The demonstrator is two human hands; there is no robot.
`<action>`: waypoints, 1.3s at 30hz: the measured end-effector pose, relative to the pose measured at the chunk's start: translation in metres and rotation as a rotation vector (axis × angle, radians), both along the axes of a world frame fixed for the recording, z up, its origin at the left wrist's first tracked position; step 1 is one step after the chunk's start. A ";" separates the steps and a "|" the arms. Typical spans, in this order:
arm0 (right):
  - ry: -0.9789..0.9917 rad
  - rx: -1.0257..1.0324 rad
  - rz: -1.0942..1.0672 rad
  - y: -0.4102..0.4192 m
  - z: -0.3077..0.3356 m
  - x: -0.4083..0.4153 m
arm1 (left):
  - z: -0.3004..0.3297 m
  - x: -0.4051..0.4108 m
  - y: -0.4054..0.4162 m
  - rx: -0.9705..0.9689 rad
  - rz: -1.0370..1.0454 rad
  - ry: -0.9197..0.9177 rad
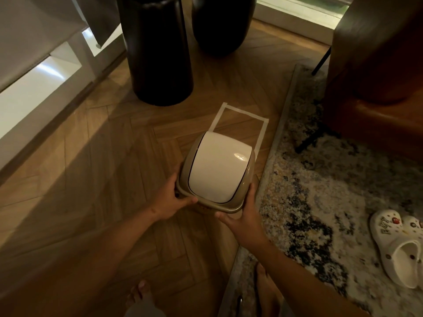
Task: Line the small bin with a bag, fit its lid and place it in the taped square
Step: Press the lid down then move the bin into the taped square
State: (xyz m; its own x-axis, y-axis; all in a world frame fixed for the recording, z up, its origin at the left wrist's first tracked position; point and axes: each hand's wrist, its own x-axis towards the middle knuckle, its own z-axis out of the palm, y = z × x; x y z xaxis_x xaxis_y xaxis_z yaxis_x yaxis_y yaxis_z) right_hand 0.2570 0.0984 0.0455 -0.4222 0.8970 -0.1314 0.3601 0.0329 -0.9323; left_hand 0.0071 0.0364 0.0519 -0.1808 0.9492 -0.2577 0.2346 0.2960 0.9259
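The small bin (248,173) is tan with a white swing lid (217,167) fitted on top. I hold it between both hands just above the wooden floor. My left hand (170,200) grips its near left rim, and my right hand (243,216) grips the near right corner. A square of pale tape (246,114) lies on the floor right behind the bin; the bin covers the square's near part. No bag is visible from this angle.
Two tall black cylinders (160,53) (220,24) stand on the floor beyond the square. A patterned rug (325,191) borders the square on the right, with white clogs (398,245) on it and a brown armchair (375,65) behind. My bare feet (139,294) show at the bottom.
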 end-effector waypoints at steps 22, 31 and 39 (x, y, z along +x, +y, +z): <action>0.066 0.073 -0.047 0.090 -0.034 -0.015 | -0.018 -0.005 0.107 0.096 -0.003 0.002; 0.056 0.135 -0.044 0.164 -0.034 -0.022 | -0.022 -0.010 0.177 0.114 -0.015 0.082; 0.084 0.162 -0.039 0.221 -0.029 -0.019 | -0.021 -0.013 0.236 0.160 -0.022 0.080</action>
